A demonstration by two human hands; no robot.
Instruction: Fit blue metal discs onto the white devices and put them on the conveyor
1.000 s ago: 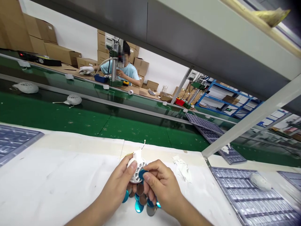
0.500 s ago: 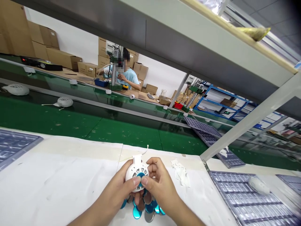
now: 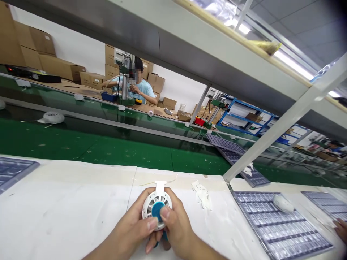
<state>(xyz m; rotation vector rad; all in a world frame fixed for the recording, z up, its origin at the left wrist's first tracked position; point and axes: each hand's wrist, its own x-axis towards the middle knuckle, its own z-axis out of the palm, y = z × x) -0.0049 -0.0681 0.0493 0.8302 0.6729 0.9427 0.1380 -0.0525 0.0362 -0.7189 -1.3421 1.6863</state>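
A round white fan housing [image 3: 160, 198] with slotted vents and a short tab at its far end is held between my hands above the white table. A blue disc [image 3: 156, 208] lies at its centre. My left hand [image 3: 135, 224] wraps the left side, thumb at the disc's lower edge. On the right side, my right hand [image 3: 179, 222] closes round the housing, and its thumb presses on the disc. Loose blue discs [image 3: 164, 236] show in small part beneath; my hands hide the others. A thin wire extends beyond the tab.
Crumpled white scraps [image 3: 202, 195] lie right of my hands. A clear compartment tray [image 3: 279, 220] with a white housing [image 3: 283, 204] stands beyond the slanted shelf post [image 3: 260, 144]. The green conveyor [image 3: 135, 153] runs behind. Another person's hand [image 3: 341, 228] is at the right edge.
My view has shifted. My right fingers, apart from the housing before, now wrap its side. The housing faces me more, showing more of the blue disc, and the loose discs are mostly hidden.
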